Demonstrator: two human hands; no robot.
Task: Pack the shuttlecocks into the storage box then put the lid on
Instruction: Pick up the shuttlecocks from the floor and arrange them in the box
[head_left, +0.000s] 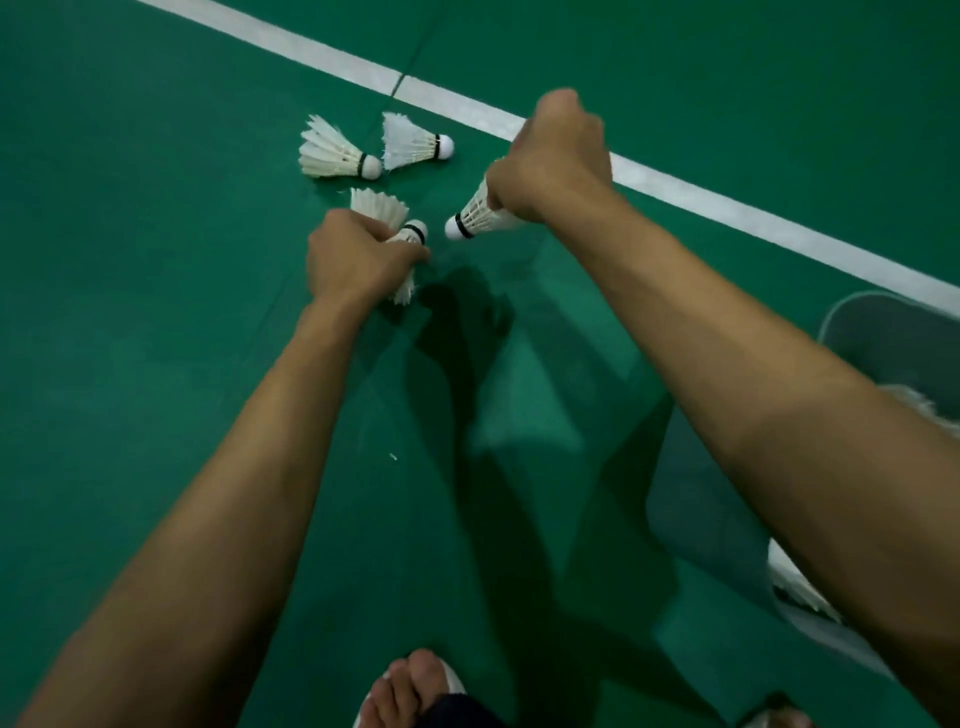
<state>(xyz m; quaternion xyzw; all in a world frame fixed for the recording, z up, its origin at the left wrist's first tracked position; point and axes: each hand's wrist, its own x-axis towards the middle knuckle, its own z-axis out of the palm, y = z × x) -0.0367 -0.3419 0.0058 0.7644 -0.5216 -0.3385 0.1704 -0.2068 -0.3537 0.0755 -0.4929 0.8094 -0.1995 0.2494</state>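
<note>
The shuttlecocks are white-feathered with black-banded cork tips. The far-left shuttlecock (332, 156) and its neighbour (415, 143) lie on the green floor (156, 312) near the white line (675, 189). The left hand (358, 254), knuckles up, has its grip curled round a shuttlecock bunch (405, 291); how many it holds is unclear. The right hand (550, 161) has its grip closed on a single shuttlecock (475, 218), cork pointing left. The clear storage box (883, 332) sits by the floor's right edge.

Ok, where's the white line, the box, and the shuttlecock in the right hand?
white line (727, 210): head view, middle of the painted stripe.
box (841, 305): head view, on its curved rim.
shuttlecock (475, 218) in the right hand (550, 161): head view, feathers near the cork.
</note>
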